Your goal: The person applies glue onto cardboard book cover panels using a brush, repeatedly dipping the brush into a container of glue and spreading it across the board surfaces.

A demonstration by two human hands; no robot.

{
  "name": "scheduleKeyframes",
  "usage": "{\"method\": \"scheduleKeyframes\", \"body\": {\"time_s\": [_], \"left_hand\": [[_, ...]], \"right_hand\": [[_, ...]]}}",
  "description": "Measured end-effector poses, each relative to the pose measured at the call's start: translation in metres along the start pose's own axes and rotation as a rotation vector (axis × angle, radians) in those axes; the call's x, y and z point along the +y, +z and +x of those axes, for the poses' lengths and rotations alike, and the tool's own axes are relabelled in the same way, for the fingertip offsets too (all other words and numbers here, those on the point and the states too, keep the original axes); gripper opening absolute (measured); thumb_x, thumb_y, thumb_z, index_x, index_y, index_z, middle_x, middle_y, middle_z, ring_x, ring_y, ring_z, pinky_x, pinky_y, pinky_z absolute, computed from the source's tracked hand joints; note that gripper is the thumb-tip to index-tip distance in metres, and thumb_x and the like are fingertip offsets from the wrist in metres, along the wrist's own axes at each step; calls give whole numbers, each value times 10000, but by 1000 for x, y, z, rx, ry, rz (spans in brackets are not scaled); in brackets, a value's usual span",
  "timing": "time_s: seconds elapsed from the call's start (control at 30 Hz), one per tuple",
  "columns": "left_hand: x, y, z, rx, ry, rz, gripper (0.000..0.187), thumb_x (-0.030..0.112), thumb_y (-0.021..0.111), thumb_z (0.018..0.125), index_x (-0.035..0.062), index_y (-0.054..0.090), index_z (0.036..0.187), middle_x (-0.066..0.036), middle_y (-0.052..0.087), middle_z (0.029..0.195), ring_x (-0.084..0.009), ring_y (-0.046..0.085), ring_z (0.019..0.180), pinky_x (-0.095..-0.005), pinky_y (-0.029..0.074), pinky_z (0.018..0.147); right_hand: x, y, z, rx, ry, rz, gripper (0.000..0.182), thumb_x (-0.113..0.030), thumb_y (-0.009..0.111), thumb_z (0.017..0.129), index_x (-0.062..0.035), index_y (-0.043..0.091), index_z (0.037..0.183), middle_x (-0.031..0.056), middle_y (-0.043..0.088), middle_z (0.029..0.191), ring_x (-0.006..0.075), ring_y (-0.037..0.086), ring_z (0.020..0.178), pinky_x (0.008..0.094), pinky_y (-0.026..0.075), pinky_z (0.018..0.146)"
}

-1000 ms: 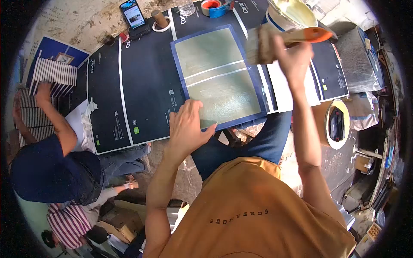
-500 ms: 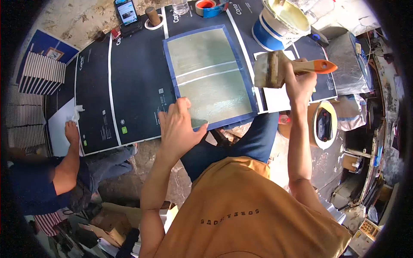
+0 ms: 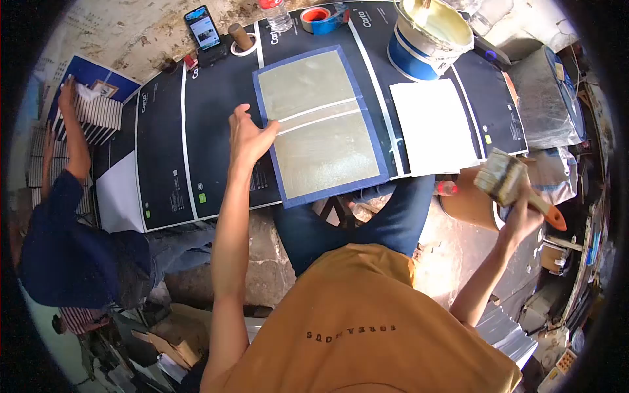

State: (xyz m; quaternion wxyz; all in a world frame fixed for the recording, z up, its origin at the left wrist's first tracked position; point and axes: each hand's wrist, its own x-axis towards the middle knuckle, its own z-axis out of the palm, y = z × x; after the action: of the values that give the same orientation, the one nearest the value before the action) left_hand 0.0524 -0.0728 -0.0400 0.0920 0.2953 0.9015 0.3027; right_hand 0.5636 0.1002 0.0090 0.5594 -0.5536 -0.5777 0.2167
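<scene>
A wide paintbrush [image 3: 501, 178] with a wooden, orange-tipped handle is gripped in my right hand [image 3: 523, 221], out past the table's front right edge. Its pale, coated bristles point up and left. My left hand [image 3: 249, 136] is at the left edge of a blue-bordered panel [image 3: 324, 154], fingers apart and nothing in them. The panel's grey-green face has a wet sheen toward the front, and two white lines cross its middle. To its right lies a white sheet of paper [image 3: 434, 128]. Behind the paper stands a blue and white bucket [image 3: 429, 42] holding a creamy substance.
Along the back of the black-topped table [image 3: 216, 137] are a phone [image 3: 202, 27], a tape roll [image 3: 244, 44], a plastic bottle [image 3: 276, 16] and a blue tape dispenser [image 3: 327, 21]. At left, a co-worker [image 3: 72, 236] reaches to a stack of books [image 3: 98, 114] with a white cloth.
My right hand has moved the paintbrush right and down, away from over the paper. My left hand has shifted up and left along the panel. The co-worker's hand has moved to the books.
</scene>
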Motion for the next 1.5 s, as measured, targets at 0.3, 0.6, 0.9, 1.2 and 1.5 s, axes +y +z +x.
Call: {"method": "scheduleKeyframes", "body": {"time_s": [0.3,0.6,0.9,1.2,1.5], "left_hand": [[-40,-19,26,-197,-213,-144,536,231,713,744,-68,636,1182,-108,686,976,-161,639,825,-302,504,732],[-201,-122,50,-66,-316,-191,441,203,702,754,-51,668,1113,-82,676,913,-163,620,815,-308,486,731],[-401,-178,95,127,-490,357,536,298,720,731,21,678,1187,-212,683,1169,-356,646,1107,-412,500,974],[-196,-81,31,419,-21,-212,280,167,693,841,54,669,1096,-91,692,1085,-235,651,941,-348,512,820],[29,-2,-100,-199,272,-965,160,70,539,954,-18,651,1026,-105,656,1032,-161,601,959,-285,460,855]], "right_hand": [[-26,27,-5,78,82,114,213,-167,709,927,31,632,944,64,664,958,128,612,853,285,530,741],[24,-13,22,26,22,62,263,-219,700,935,25,697,1032,97,677,1046,165,615,973,356,517,875],[31,-59,53,181,117,-214,314,-255,729,904,46,703,991,135,691,1019,208,648,947,363,557,804],[67,-8,138,-449,-616,-538,694,-339,719,873,-96,448,1464,222,420,1501,289,463,1353,434,368,1120],[-114,219,203,-333,-358,228,328,-307,716,906,21,700,917,52,697,835,106,630,726,260,498,662]]}}
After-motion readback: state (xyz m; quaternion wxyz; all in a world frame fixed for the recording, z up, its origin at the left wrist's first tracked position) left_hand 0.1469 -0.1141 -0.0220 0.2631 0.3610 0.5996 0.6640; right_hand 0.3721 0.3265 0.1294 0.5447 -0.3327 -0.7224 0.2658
